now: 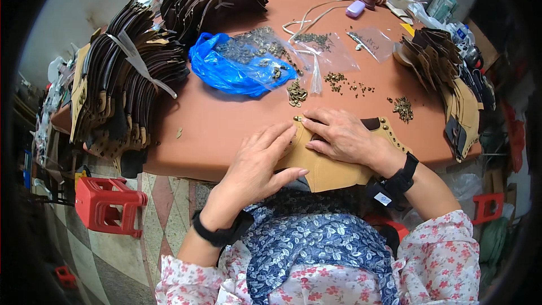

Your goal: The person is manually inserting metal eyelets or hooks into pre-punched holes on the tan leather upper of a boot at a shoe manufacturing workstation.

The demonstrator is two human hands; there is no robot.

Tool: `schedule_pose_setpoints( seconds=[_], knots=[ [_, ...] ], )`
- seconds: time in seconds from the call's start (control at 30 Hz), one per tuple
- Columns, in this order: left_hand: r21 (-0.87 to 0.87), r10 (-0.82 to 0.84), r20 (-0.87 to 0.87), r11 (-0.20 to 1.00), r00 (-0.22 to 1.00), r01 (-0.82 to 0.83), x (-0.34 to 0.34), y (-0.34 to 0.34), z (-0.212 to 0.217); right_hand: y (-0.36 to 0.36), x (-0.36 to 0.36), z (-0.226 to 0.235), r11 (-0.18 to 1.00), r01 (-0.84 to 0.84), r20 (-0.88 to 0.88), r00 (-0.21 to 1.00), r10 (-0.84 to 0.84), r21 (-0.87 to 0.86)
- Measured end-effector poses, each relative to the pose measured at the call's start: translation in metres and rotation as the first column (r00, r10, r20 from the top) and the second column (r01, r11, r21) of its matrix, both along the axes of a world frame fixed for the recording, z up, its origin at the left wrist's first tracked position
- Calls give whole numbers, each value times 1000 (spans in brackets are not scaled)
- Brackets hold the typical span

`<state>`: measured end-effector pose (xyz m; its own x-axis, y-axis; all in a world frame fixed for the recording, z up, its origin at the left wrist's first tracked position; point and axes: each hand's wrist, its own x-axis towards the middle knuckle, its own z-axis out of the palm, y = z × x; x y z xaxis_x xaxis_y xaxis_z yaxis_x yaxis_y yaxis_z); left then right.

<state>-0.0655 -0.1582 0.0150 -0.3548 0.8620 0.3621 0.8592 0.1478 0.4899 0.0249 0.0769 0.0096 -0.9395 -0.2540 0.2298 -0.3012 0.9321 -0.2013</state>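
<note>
A tan leather shoe upper [333, 175] with a dark brown part and rows of brass eyelets lies at the table's near edge. My left hand [257, 155] rests on its left side, fingers stretched out and thumb apart. From the right, my right hand [345, 136] bends over the piece, its fingers closed on the upper edge. Close to those fingertips sits a small brass fitting [297, 118]. What lies under the right palm is hidden. Just beyond the hands is a small pile of brass hooks [296, 94].
Banded stacks of dark leather uppers [127, 73] stand at left, with more uppers [437, 65] at right. A blue plastic bag [226, 76] of metal fittings lies mid-table. Loose fittings [402, 109] form piles nearby. A red stool [107, 203] stands on the floor.
</note>
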Motion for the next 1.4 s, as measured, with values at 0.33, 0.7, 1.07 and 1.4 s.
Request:
schedule_pose_setpoints(
  seconds=[0.33,0.7,1.07,1.4],
  knots=[
    [-63,139,-242,985,960,-158,-7,31,-37,1,0,1,1000,7,11,1000,-6,-30],
    [-47,180,-218,980,959,-194,-1,27,-30,56,-15,30,855,403,132,915,-381,-327],
    [-44,178,-215,980,960,-192,-3,30,-33,94,-32,11,879,434,186,897,-401,-198],
    [-42,174,-245,981,954,-190,-4,30,-34,103,-29,13,854,467,148,884,-443,-230]
  ],
)
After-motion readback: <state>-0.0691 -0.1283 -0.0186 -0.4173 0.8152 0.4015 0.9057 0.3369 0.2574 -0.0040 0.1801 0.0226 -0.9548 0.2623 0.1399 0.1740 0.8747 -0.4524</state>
